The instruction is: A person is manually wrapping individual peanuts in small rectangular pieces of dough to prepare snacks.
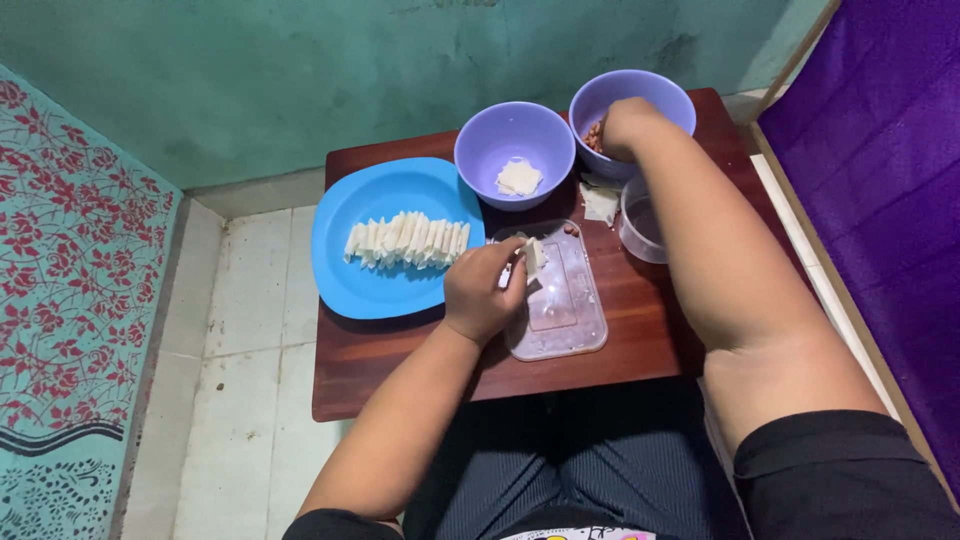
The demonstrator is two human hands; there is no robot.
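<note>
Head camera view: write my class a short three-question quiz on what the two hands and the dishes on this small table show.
1. True or false: the right hand reaches into a purple bowl.
2. What does the left hand hold? A) a spoon B) a folded white wrapper C) a knife
3. Where does the row of folded white pieces lie?

Key
1. True; the bowl holds a reddish-brown filling.
2. B; the folded white wrapper is pinched over the clear plastic lid.
3. On the blue plate, left of the other purple bowl.

A home floor corner: low wooden table (pixel 400 385), tiled floor (pixel 250 330), painted teal wall (pixel 300 80).
</note>
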